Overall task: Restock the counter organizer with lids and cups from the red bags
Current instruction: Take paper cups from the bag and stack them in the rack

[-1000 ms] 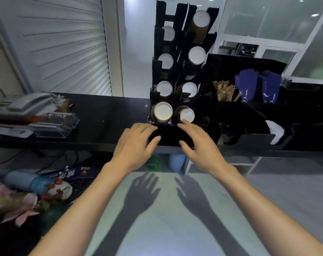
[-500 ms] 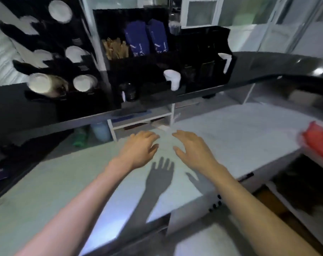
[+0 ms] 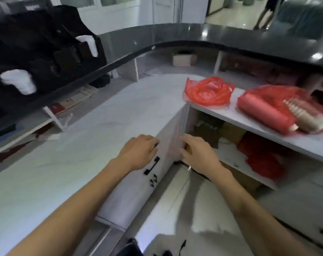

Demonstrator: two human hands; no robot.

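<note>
Your left hand (image 3: 138, 151) and right hand (image 3: 198, 156) are both extended in front of you, palms down, above the corner of the pale marble-patterned lower worktop (image 3: 83, 148). The fingers of each hand are loosely extended and relaxed; neither hand grips anything, and the two hands are apart from each other. Directly beneath them is the white cabinet front with a black bar handle (image 3: 151, 165).

To your right, past the right hand, the open shelving under the worktop holds red material (image 3: 262, 156) and brown boxes; the contents are too blurred to identify.

Farther right, on the worktop surface, lie the two task bags. The nearer-centre crumpled red plastic bag (image 3: 208, 91) sits at the worktop corner. Just beside it, to the right, the fuller red plastic bag (image 3: 268, 109) lies on its side with a stack of pale cups (image 3: 303, 115) showing at its open end.

To your upper left, on the raised dark glossy counter (image 3: 194, 34), stands the black counter organizer (image 3: 36, 43). White stacked lids (image 3: 18, 82) protrude from a lower slot, and a second white stack (image 3: 88, 43) from a higher slot.

At the far top right, a person's legs (image 3: 264, 13) are visible on the floor beyond the counter.
</note>
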